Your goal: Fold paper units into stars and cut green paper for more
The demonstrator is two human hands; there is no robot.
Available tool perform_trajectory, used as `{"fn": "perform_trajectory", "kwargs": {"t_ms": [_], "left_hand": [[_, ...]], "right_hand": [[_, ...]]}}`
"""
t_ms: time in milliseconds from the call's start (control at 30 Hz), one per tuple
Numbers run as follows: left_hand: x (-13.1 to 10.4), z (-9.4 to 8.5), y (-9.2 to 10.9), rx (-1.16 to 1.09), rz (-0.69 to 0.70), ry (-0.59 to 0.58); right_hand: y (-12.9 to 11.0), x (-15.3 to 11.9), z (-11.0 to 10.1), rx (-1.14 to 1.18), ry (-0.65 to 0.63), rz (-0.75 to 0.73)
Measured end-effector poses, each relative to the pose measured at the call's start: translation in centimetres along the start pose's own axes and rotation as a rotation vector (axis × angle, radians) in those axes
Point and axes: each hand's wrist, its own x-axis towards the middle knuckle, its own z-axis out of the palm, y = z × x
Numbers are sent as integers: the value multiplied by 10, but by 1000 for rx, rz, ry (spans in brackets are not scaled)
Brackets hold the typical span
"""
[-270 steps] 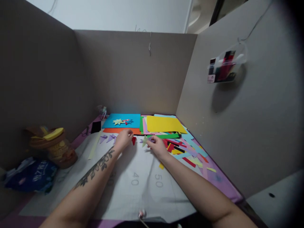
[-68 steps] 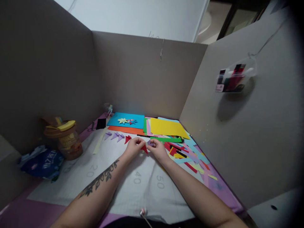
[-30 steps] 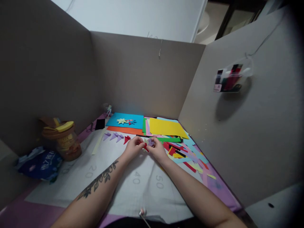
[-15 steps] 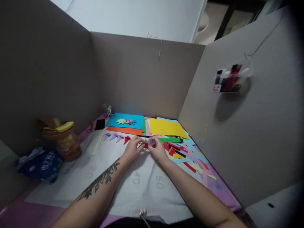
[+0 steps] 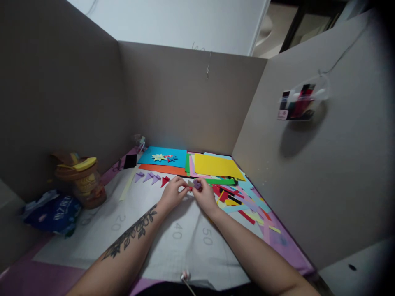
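Pinching between thumb and fingers, we hold one small folded paper piece (image 5: 191, 183) with both hands, and it shows purple, pale and red parts. Our left hand (image 5: 173, 193) grips its left side, at the red part, and our right hand (image 5: 205, 198) grips the purple side. The fingertips hide some of it, so we cannot tell its full shape.

The piece is above the white sheet (image 5: 157, 255), which carries printed numbers. To the left of our left hand we see a red folded piece (image 5: 165, 181), and farther left lie three purple folded pieces (image 5: 148, 176) in a row. Beyond them, two paper stars (image 5: 158, 157) rest on the blue paper (image 5: 147, 157), with the orange paper (image 5: 148, 167) along its near edge.

Near our right hand is a green strip (image 5: 221, 181), below the yellow paper (image 5: 217, 165). To the right of this hand, many coloured strips (image 5: 236, 209) overlap in a loose pile. At our far left, the cup (image 5: 88, 187) with brown and yellow top stands behind a blue packet (image 5: 54, 213).
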Motion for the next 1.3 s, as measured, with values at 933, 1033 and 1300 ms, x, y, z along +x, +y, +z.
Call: {"fn": "perform_trajectory", "kwargs": {"t_ms": [933, 1033, 1300], "left_hand": [[3, -5, -2, 23, 98, -100], [3, -6, 0, 43, 109, -113], [5, 5, -12, -98, -39, -12]], "right_hand": [[7, 4, 4, 155, -30, 78], [8, 4, 4, 153, -29, 76], [9, 3, 6, 180, -34, 71]]}}
